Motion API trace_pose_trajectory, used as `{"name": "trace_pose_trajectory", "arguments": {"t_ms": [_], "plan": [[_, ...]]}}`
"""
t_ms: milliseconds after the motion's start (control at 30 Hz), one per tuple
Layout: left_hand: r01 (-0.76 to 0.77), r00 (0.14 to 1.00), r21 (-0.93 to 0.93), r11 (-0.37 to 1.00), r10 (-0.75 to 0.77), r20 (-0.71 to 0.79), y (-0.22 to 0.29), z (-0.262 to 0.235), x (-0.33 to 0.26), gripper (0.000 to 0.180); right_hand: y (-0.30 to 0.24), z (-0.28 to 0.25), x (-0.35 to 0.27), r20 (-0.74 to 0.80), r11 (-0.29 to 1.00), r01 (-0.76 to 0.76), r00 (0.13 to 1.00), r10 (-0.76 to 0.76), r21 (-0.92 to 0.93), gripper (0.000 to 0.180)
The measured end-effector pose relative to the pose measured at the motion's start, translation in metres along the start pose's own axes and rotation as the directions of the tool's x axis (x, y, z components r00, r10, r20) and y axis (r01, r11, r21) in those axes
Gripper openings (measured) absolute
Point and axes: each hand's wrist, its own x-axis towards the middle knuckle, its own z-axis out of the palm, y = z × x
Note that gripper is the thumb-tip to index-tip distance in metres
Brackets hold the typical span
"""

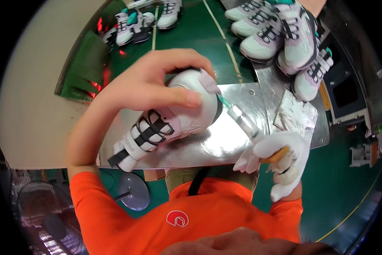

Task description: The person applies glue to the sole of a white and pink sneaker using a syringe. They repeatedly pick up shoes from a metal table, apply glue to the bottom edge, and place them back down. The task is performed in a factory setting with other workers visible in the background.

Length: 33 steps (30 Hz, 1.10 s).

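My bare left hand (150,83) grips a white and pale pink sneaker (165,123) with black lace loops, holding it tilted over a shiny metal work plate (225,146). My right hand (284,155), in a white glove, holds a thin tool with a wooden handle and a clear, green-tipped shaft (242,119). The tool's tip touches the shoe's toe end near my left fingers.
A heap of matching sneakers (280,38) lies at the plate's far right on the green belt (191,29). More sneakers (133,23) sit farther back left. Crumpled white cloths (295,112) rest on the plate's right side. A fan (50,216) stands at lower left.
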Motion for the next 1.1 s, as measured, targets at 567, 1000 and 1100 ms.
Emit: {"name": "trace_pose_trajectory", "arguments": {"t_ms": [567, 1000, 1100], "plan": [[-0.399, 0.481, -0.403, 0.824, -0.186, -0.857, -0.102, -0.013, -0.149, 0.052, 0.078, 0.034, 0.161, -0.025, 0.958, -0.278, 0.960, 0.280, 0.062, 0.064], [-0.462, 0.219, -0.516, 0.721, -0.471, -0.854, -0.157, -0.013, -0.168, 0.043, 0.130, 0.017, 0.161, -0.111, 0.909, -0.389, 0.907, 0.406, 0.153, 0.069], [-0.490, 0.162, -0.531, 0.691, -0.527, -0.835, -0.167, -0.011, -0.167, 0.047, 0.134, 0.012, 0.156, -0.076, 0.873, -0.436, 0.884, 0.461, 0.219, 0.071]]}}
